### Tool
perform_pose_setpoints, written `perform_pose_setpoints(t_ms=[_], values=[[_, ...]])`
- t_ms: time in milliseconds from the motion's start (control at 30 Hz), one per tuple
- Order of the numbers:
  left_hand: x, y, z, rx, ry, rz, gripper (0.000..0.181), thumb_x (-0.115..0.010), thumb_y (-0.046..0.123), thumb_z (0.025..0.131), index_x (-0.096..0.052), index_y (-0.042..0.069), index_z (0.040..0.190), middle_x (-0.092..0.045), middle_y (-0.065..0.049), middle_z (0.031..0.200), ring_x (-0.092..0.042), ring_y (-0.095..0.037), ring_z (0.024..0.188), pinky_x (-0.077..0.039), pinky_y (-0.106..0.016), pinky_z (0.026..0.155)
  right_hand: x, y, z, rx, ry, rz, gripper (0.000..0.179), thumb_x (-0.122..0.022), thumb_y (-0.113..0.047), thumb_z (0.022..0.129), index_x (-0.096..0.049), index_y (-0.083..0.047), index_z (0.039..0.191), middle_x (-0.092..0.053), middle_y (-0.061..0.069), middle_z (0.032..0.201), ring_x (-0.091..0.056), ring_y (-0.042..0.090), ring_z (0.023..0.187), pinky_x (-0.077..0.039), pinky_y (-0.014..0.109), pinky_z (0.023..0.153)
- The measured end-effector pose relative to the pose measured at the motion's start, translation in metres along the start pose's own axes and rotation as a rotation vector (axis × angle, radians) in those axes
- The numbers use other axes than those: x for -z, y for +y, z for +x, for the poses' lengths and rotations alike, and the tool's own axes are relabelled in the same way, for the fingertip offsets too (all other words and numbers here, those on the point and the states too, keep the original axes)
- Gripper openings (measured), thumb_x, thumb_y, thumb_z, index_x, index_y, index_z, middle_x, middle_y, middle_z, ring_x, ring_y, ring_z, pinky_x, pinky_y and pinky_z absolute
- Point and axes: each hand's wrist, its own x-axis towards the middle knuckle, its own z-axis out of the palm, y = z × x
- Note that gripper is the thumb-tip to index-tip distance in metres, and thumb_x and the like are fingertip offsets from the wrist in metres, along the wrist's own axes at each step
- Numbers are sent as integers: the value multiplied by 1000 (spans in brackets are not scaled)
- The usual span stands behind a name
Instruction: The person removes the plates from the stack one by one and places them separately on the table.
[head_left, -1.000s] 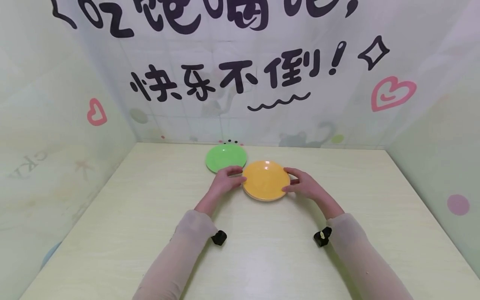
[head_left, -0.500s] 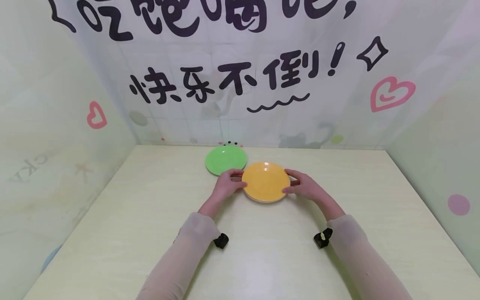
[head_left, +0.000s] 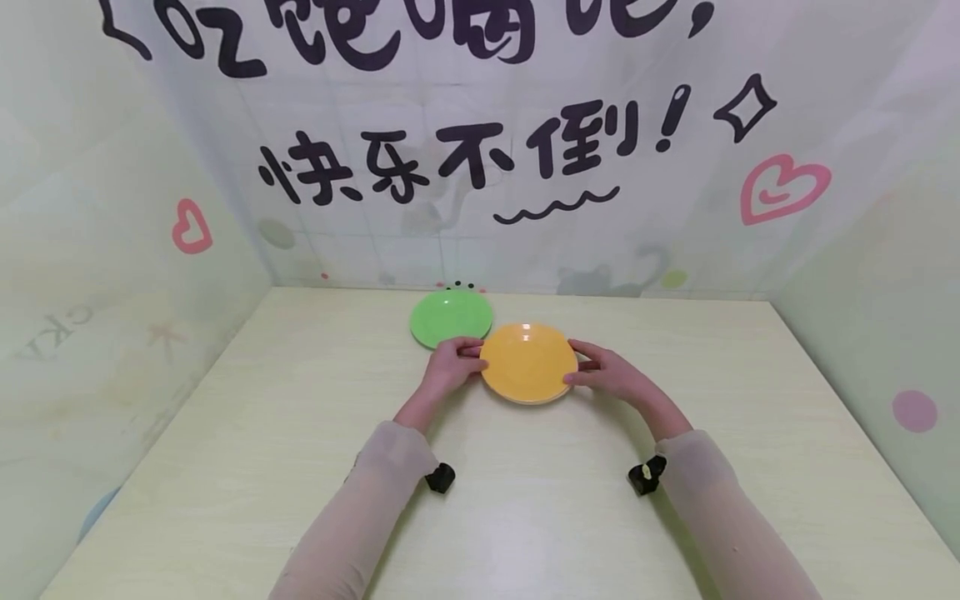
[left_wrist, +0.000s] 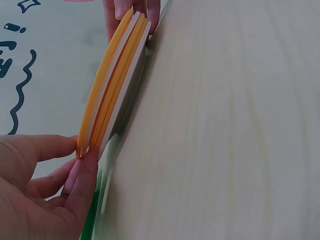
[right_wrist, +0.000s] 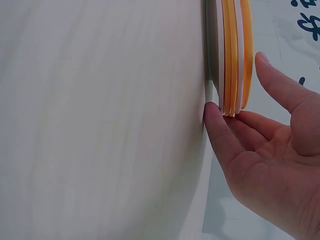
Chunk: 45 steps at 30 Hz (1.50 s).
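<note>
In the head view an orange plate [head_left: 528, 363] faces up between my two hands. Seen from the side, it tops a stack of several plates [left_wrist: 114, 82] with orange and white edges, low over the table. My left hand [head_left: 448, 368] holds the stack's left rim, thumb and fingertips at the edge. On the opposite rim is my right hand [head_left: 611, 373]; in the right wrist view its thumb [right_wrist: 275, 75] is by the top plate and its other fingers are at the rim and underside. A green plate [head_left: 450, 318] lies just behind my left hand.
The pale wooden table [head_left: 480, 517] runs back to a white printed cloth wall [head_left: 375, 250] with black lettering. Cloth walls also stand at the left and right. A small black device [head_left: 441, 478] is at my left cuff, another [head_left: 645, 477] at my right cuff.
The plate stack has shifted very slightly left, with both hands keeping hold of its rim. The green plate stays where it was.
</note>
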Motion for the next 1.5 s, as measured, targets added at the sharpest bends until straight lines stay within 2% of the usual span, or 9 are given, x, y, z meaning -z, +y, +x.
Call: perform_pose_setpoints(t_ms=[167, 367, 633, 933, 1133, 1367, 1500], values=[[2, 1, -1, 11, 11, -61, 48, -71, -7, 84, -61, 0, 131, -65, -18, 124, -67, -27, 108, -63, -27, 83, 0, 0, 0, 24, -9, 10, 73, -63, -25, 99, -25, -2, 157, -27, 23, 162, -39, 44, 142, -36, 59, 118], [7, 3, -3, 18, 20, -145, 47, -67, -5, 88, -60, 3, 133, -63, -17, 128, -65, -15, 91, -62, -23, 73, 0, 1, 0, 35, -12, 30, 69, -60, -19, 100, -25, -2, 156, -27, 24, 161, -39, 45, 142, -37, 59, 117], [16, 5, -4, 40, 2, -204, 47, -66, -2, 90, -58, 6, 136, -61, -17, 130, -66, -11, 83, -63, -28, 78, -1, 1, 0, 11, -4, 36, 67, -59, -16, 100, -26, -2, 156, -29, 24, 160, -38, 45, 142, -37, 58, 118], [26, 3, -5, 2, 20, -288, 49, -64, -5, 89, -56, 2, 136, -60, -18, 132, -68, -10, 83, -63, -26, 76, -3, 1, 0, 8, -3, 48, 66, -59, -14, 100, -26, -2, 156, -29, 23, 161, -38, 45, 142, -37, 58, 118], [35, 2, -5, 1, 55, -307, 47, -63, -5, 90, -56, 3, 136, -60, -16, 130, -67, -10, 84, -64, -28, 79, -2, 1, 0, 7, -6, 43, 66, -59, -14, 100, -26, -2, 156, -28, 24, 161, -37, 45, 142, -38, 58, 117], [48, 6, -3, 24, 94, -331, 46, -63, -4, 91, -57, 6, 136, -59, -13, 130, -63, -8, 82, -62, -37, 90, -1, 1, -2, -7, 2, 33, 66, -57, -14, 100, -25, -2, 156, -28, 24, 160, -37, 46, 142, -38, 57, 117], [59, 7, -3, 32, 112, -357, 48, -63, -5, 92, -55, 5, 137, -58, -14, 134, -64, -6, 77, -63, -33, 86, -1, -1, -3, -3, 5, 17, 66, -58, -14, 100, -25, -2, 156, -29, 25, 160, -37, 46, 142, -38, 57, 117]])
